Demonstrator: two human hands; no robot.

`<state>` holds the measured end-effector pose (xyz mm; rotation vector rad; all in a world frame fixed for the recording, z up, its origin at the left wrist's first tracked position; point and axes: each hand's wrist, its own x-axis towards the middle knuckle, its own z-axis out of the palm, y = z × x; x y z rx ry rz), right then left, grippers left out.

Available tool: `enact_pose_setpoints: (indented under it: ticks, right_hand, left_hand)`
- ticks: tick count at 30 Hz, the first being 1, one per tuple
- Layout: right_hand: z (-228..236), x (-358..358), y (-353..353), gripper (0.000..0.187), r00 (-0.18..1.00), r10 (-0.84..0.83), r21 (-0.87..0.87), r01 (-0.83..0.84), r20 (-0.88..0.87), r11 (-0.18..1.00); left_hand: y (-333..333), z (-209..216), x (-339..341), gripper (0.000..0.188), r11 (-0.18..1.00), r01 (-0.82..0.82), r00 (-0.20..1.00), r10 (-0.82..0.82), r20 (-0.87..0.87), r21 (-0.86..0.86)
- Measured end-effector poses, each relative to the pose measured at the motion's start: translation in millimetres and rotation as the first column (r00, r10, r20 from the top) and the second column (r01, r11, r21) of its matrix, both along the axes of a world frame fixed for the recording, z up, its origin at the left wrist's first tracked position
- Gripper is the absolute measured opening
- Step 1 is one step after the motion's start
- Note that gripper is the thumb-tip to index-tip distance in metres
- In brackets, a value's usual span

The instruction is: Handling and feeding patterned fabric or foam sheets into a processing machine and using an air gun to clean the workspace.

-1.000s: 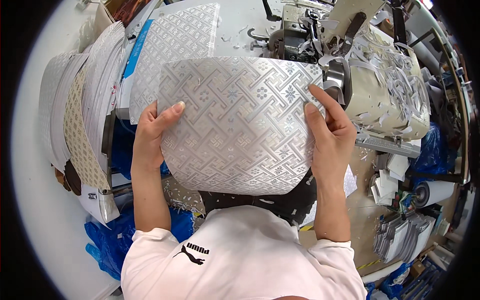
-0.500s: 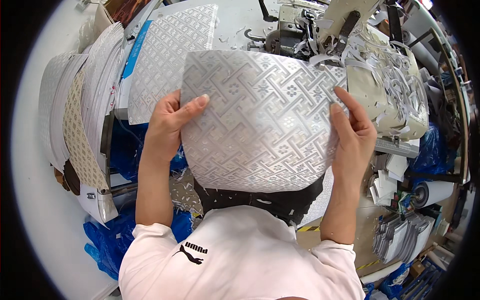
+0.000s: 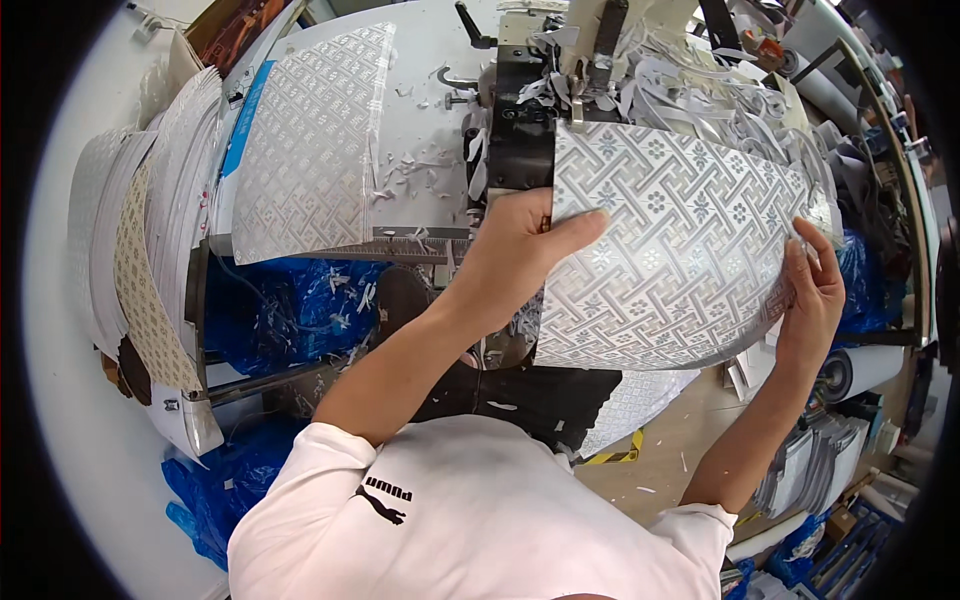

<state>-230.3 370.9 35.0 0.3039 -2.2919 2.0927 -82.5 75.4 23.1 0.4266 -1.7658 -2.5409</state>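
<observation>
The left hand (image 3: 525,245) pinches the nine o'clock edge of a silver-grey, lattice-and-flower patterned flexible sheet (image 3: 670,250), thumb on top; the right hand (image 3: 815,290) grips its edge between three and four. The sheet lies between two and three o'clock of the view, its eleven o'clock corner close to the upright metal part of a beige-and-black machine (image 3: 523,140); contact there is unclear. An even, light grip on both sides should keep the bendy sheet from buckling, with fingertips well back from the mechanism. Curled white trimmings (image 3: 690,85) litter the machine at one. Toward ten, similar patterned sheets (image 3: 310,150) lie on a white table (image 3: 420,90); at nine, crumpled blue plastic (image 3: 290,300).
</observation>
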Motion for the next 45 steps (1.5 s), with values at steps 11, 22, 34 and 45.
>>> enact_pose_setpoints:
  ticks: [11, 22, 34, 45]
  right_hand:
    - [79.5, 66.8, 19.5, 0.043, 0.614, 0.262, 0.548, 0.337, -0.744, 0.766]
    - [-13.8, 159.6, 288.0, 0.011, 0.791, -0.500, 0.471, 0.611, -0.352, 0.636]
    - [-467.5, 395.9, 310.4, 0.031, -0.026, -0.881, 0.201, 0.976, 0.473, 0.079]
    - [-389.8, 240.6, 168.8, 0.045, 0.606, -0.632, 0.244, 0.600, 0.484, 0.762]
  left_hand:
    - [63.8, 7.7, -19.9, 0.032, 0.692, 0.236, 0.805, -0.532, -0.262, -0.682]
    - [-14.4, 4.6, 45.6, 0.034, 0.460, -0.247, 0.776, -0.434, -0.458, -0.853]
    - [-192.6, -49.8, 140.2, 0.054, -0.248, 0.127, 0.992, 0.018, 0.126, -0.960]
    - [-229.6, -26.9, 153.1, 0.020, 0.220, 0.042, 0.964, 0.249, 0.097, -0.975]
